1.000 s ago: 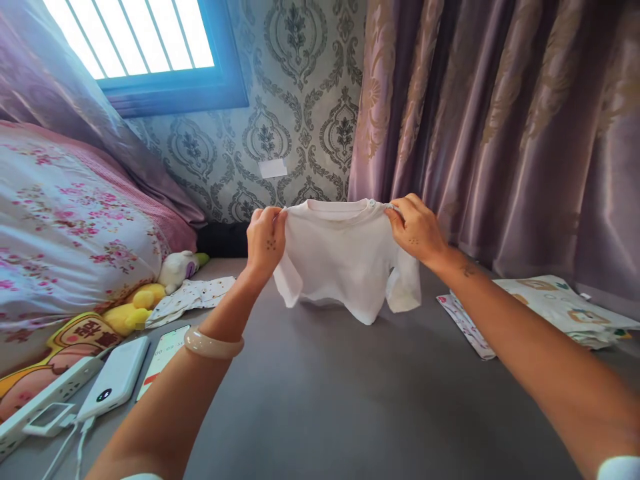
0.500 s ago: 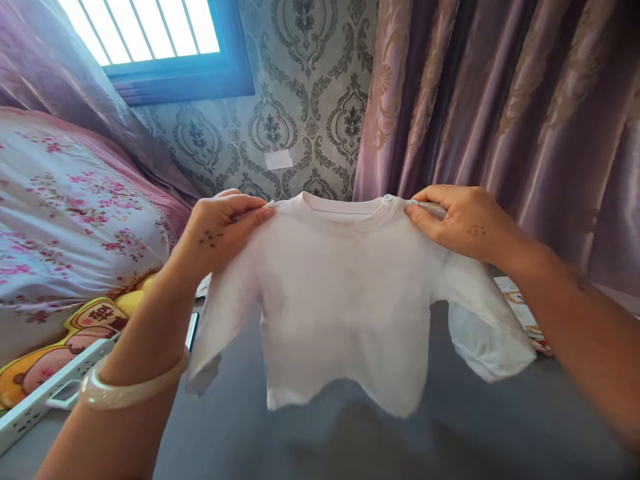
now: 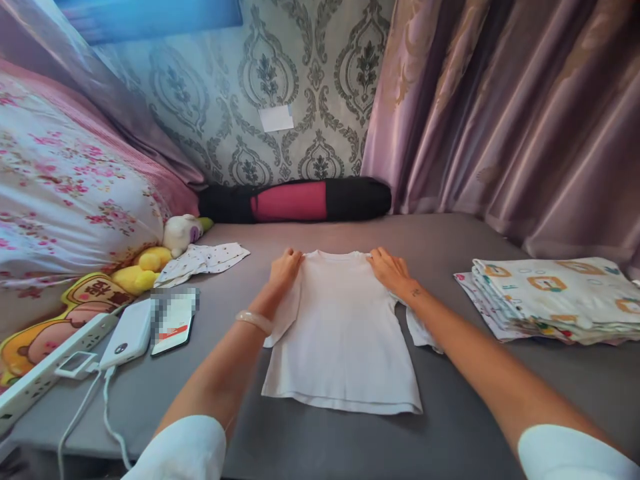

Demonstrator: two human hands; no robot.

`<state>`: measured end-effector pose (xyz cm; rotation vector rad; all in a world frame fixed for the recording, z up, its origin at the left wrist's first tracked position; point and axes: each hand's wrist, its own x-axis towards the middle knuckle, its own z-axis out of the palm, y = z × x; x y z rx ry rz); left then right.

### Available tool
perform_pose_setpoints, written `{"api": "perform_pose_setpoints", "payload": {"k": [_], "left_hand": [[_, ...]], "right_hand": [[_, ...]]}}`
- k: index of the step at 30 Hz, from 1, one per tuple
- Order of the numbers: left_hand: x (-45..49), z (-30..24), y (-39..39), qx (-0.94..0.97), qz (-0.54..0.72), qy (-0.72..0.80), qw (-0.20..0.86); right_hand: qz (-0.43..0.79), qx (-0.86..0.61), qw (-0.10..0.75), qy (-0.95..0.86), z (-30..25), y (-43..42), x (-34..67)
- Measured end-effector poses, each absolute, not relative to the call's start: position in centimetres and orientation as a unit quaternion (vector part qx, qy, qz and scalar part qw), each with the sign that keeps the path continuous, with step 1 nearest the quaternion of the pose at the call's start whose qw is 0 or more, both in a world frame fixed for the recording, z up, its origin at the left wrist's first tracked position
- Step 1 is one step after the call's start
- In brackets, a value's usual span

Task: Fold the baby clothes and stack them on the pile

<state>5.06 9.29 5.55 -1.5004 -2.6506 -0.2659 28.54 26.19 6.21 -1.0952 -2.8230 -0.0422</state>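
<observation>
A small white long-sleeved shirt (image 3: 345, 327) lies spread on the grey surface (image 3: 320, 447), its neckline at the far side and its hem towards me. My left hand (image 3: 287, 268) grips the left shoulder with closed fingers. At the other shoulder, my right hand (image 3: 391, 270) is closed on the fabric too. One sleeve lies partly beneath my left forearm; the other shows beyond the shirt's right side, partly covered by my right forearm.
Folded printed cloths (image 3: 555, 300) form a stack at right. On the left are a phone (image 3: 173, 323), a power bank (image 3: 129, 333) with cables, a power strip (image 3: 55, 367), plush toys (image 3: 143, 267) and a spotted cloth (image 3: 205, 260). A black-and-pink roll (image 3: 295, 201) lies along the wall.
Both hands have lowered the shirt from hanging in the air onto the surface, still holding its shoulders. My view has tilted down, bringing the cloth stack, phone and roll into sight.
</observation>
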Motion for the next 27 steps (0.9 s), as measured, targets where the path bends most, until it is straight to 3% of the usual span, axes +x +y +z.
{"api": "perform_pose_setpoints", "payload": {"k": [7, 15, 20, 27], "left_hand": [[3.4, 2.7, 9.9, -0.522, -0.044, -0.851, 0.032], [0.5, 4.1, 12.4, -0.536, -0.033, -0.842, 0.057], [0.3, 3.8, 13.7, -0.518, -0.022, -0.855, -0.017], [1.3, 3.3, 16.2, -0.49, -0.093, -0.864, -0.069]], "right_hand": [[-0.039, -0.342, 0.029, -0.938, 3.4, 27.9, 27.7], [-0.032, -0.34, 0.056, -0.938, 3.8, 31.0, 25.2], [0.009, -0.331, 0.032, -0.943, 3.5, 31.6, 24.6], [0.061, -0.334, 0.068, -0.938, 2.8, 31.1, 22.5]]}}
